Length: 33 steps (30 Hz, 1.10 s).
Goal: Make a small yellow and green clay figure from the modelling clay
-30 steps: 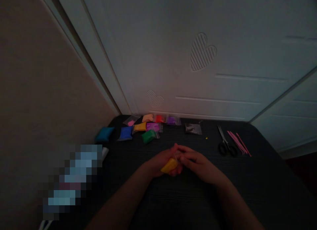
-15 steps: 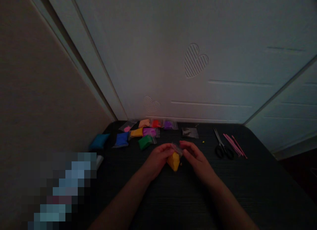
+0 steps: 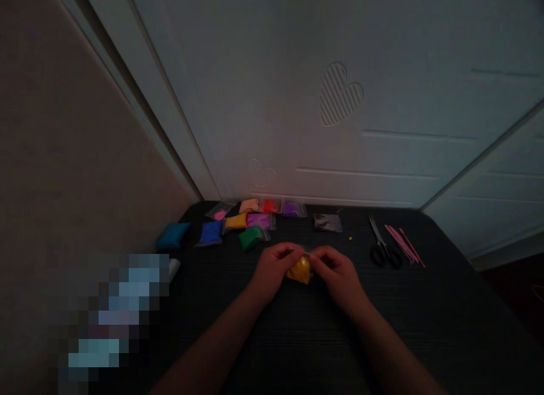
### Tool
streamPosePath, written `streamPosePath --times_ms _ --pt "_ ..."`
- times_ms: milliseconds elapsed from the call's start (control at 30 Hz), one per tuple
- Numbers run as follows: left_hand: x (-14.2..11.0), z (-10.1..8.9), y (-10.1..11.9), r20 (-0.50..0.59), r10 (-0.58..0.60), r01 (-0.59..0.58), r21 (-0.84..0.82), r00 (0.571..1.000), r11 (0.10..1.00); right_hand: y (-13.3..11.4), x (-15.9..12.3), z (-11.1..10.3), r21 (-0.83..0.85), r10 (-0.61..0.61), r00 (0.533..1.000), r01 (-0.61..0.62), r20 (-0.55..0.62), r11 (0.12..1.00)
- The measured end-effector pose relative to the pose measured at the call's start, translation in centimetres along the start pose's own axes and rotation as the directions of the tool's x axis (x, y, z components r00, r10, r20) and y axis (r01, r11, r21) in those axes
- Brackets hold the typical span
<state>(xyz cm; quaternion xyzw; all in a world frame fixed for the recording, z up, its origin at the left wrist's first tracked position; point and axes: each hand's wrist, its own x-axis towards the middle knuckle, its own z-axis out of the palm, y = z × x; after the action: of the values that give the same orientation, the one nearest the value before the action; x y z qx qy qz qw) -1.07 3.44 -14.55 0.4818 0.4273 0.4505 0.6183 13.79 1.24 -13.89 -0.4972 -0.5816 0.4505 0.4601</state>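
A small clear zip bag of yellow clay is held between my two hands above the dark table. My left hand pinches the top edge of the bag from the left, its fingers closed. From the right, my right hand grips the same top edge between thumb and fingers. The bag's yellow lower part hangs toward me. My fingers hide most of its upper strip. A tiny yellow crumb lies beyond my right hand.
Several bags stand at the back left, among them a green bag, a blue bag and a teal bag. A dark bag lies farther right. Scissors and pink tools rest at the right. A white wall panel rises behind.
Both hands have come to the bag's top edge, the right hand's fingers now gripping it. The bag looks flatter and has tilted. The view has shifted slightly.
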Motion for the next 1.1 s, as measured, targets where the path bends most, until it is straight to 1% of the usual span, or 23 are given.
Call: streamPosePath --times_ms 100,233,300,400,500,600,667,767,833,900,933,967,1000,1033,1100 --pt "-0.1 -0.1 0.1 0.013 0.027 -0.028 0.054 1.0 0.998 0.0 0.0 0.2 0.012 -0.006 1.0 0.006 0.001 1.0" --pt "-0.2 -0.2 0.3 0.037 0.109 -0.114 0.172 0.993 0.978 0.2 0.0 0.4 0.012 0.018 1.0 -0.018 0.02 1.0" --pt "-0.3 -0.1 0.4 0.049 0.133 -0.141 0.202 0.99 0.969 0.2 0.0 0.5 -0.008 0.017 1.0 -0.016 0.022 1.0" --pt "-0.2 -0.1 0.2 0.063 0.107 -0.116 0.151 0.992 0.982 0.2 -0.1 0.5 -0.042 -0.005 1.0 0.005 0.016 0.999" --pt "0.0 -0.2 -0.1 0.104 0.039 -0.042 0.033 0.994 0.999 0.2 -0.1 0.5 -0.04 0.01 0.999 -0.009 0.03 0.999" --pt "0.2 -0.5 -0.5 0.082 -0.013 0.018 -0.07 0.997 0.997 0.3 0.0 0.6 -0.004 0.046 0.996 -0.046 0.071 0.999" --pt "0.3 -0.5 -0.7 0.05 -0.016 0.02 -0.079 0.999 0.997 0.4 0.1 0.6 -0.007 0.057 0.996 -0.056 0.073 0.998" --pt "0.4 -0.5 -0.7 0.037 0.016 -0.015 -0.024 0.999 1.0 0.7 0.3 0.4 -0.011 0.069 0.998 -0.069 0.005 0.998" --pt "0.4 -0.6 -0.8 0.07 0.031 -0.031 -0.002 0.997 1.0 1.1 0.5 0.1 0.05 0.09 0.994 -0.087 -0.065 0.995" --pt "0.6 -0.9 -1.1 0.149 0.008 -0.011 0.015 0.989 1.0 1.5 0.8 -0.2 0.156 0.141 0.983 -0.122 -0.118 0.98" --pt "0.8 -1.1 -1.3 0.192 -0.022 0.015 0.04 0.981 0.999 1.8 1.0 -0.3 0.223 0.181 0.976 -0.15 -0.124 0.963" --pt "1.0 -1.2 -1.5 0.213 -0.044 0.029 0.072 0.976 0.997 2.0 1.2 -0.4 0.298 0.226 0.968 -0.185 -0.108 0.936" --pt "1.3 -1.4 -1.7 0.199 -0.046 0.029 0.088 0.979 0.996 2.2 1.4 -0.4 0.38 0.262 0.962 -0.216 -0.073 0.899" --pt "1.5 -1.5 -1.8 0.151 -0.028 0.016 0.08 0.988 0.997 2.4 1.6 -0.4 0.456 0.282 0.959 -0.24 -0.027 0.857" --pt "1.9 -1.7 -1.9 -0.014 0.029 -0.029 0.03 0.999 0.999 2.8 1.9 -0.3 0.552 0.281 0.959 -0.255 0.04 0.794"
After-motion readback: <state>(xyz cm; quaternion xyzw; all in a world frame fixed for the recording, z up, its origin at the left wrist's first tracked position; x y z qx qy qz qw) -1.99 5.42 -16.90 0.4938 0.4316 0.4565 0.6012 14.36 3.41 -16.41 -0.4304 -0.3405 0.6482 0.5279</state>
